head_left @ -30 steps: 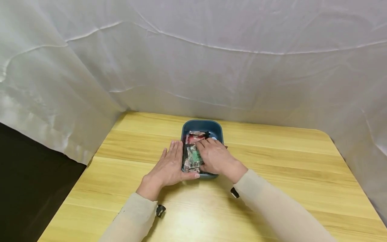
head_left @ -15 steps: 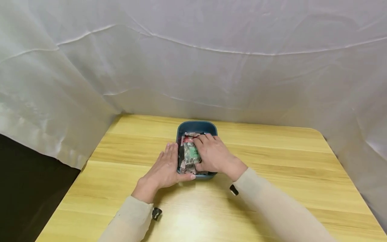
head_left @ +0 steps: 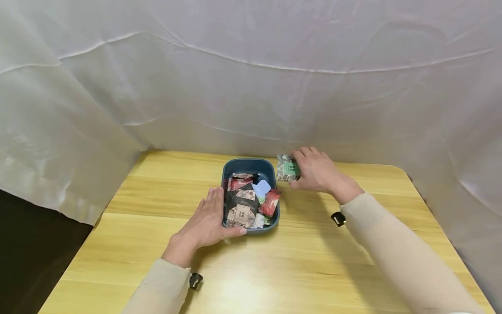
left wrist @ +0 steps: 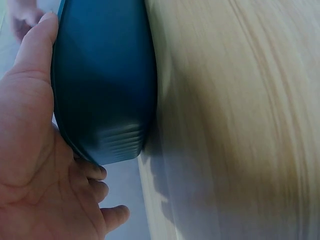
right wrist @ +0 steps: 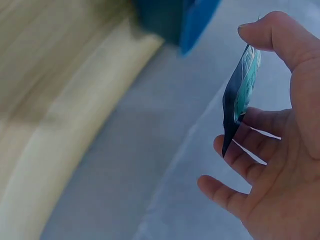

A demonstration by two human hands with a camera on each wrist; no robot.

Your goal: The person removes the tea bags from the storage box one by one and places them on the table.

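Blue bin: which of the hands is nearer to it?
Left. The left hand touches the blue bin; the right hand is apart from it, off to the right, holding a packet.

Head view: high over the table (head_left: pixel 282 261), peering forward and down, widest of the 3, curtain (head_left: pixel 251 87) beyond!
Left wrist view: right up close at the palm of the left hand (head_left: pixel 205 220), facing the outer wall of the blue bin (left wrist: pixel 105 75).
Right wrist view: close in too, looking past the right hand (head_left: pixel 317 172) and packet (head_left: pixel 288 168) to the curtain.
Blue bin: in all 3!
Packet: head and right wrist share it.
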